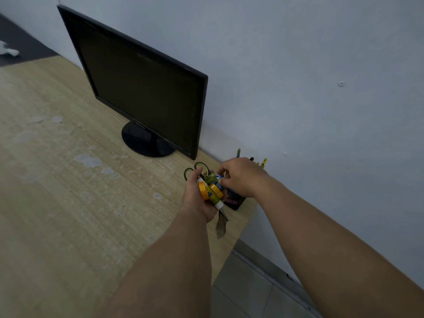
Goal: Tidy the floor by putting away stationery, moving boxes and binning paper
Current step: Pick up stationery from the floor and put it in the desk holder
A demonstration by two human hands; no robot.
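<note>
My left hand (195, 198) holds a bundle of stationery over the desk's right end: green-handled scissors (197, 169) with blades (221, 226) hanging down, and orange-yellow glue sticks (210, 191). My right hand (241, 177) reaches into the bundle from the right, fingertips pinching a small blue item (219, 180). Behind it a dark pen holder (234, 200) stands at the desk corner with several pens (262, 162) sticking up, mostly hidden by my right hand.
A black monitor (142, 88) on a round stand (144, 141) sits on the wooden desk (57, 180) against the pale wall. Crumpled white paper (8, 50) lies on the dark floor at far left. Grey floor tiles (247, 294) show past the desk's right edge.
</note>
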